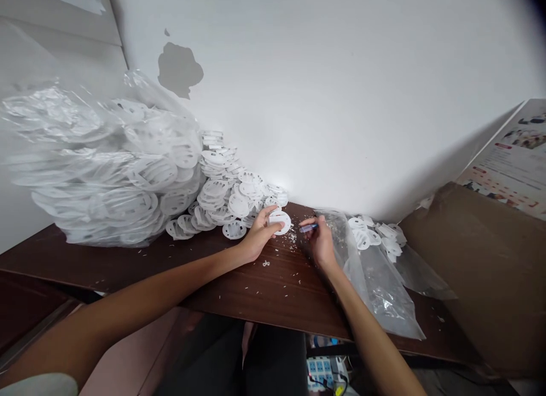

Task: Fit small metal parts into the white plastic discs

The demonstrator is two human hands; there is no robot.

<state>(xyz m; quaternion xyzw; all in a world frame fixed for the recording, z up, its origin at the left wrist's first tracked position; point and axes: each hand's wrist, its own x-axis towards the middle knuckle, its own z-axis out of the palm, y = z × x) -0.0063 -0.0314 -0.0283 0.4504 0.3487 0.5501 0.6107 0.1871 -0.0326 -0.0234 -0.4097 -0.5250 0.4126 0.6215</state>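
A round white plastic disc (281, 222) is pinched between the thumb and fingers of my left hand (257, 236), above the dark wooden table (273, 288). Just to the right, my right hand (321, 242) is closed around a slim blue pen-like tool (309, 227), its end pointing left toward the disc without touching it. Small white scraps (292, 236) lie scattered on the wood between and below the hands. Behind my left hand, a heap of similar white discs (230, 197) rests against the wall.
A large clear bag full of white discs (115, 185) stands at the left. To the right lies a flat plastic bag (379, 288) with several discs (362, 234) at its top. A cardboard box (482, 271) borders the right side. Below the table is a power strip (321, 372).
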